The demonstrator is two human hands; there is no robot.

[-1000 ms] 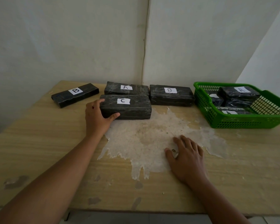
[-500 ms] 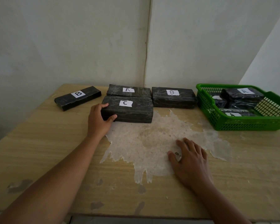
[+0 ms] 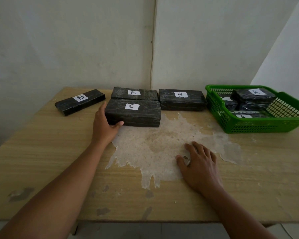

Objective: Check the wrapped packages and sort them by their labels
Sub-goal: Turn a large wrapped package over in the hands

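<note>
While the left hand (image 3: 105, 127) grips the near left end of the C package (image 3: 133, 112), thumb against its front, the right hand (image 3: 199, 165) lies spread flat on the surface (image 3: 41, 152). Behind C lies the A package (image 3: 134, 93), with B packages at left (image 3: 80, 101) and right (image 3: 182, 99). More packages fill the green basket (image 3: 255, 125).

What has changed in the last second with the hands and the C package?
Very little. The left hand keeps its grip on the near left end of the C package, which has not shifted. The right hand stays flat on the table. Other packages and the green basket are unmoved.
</note>
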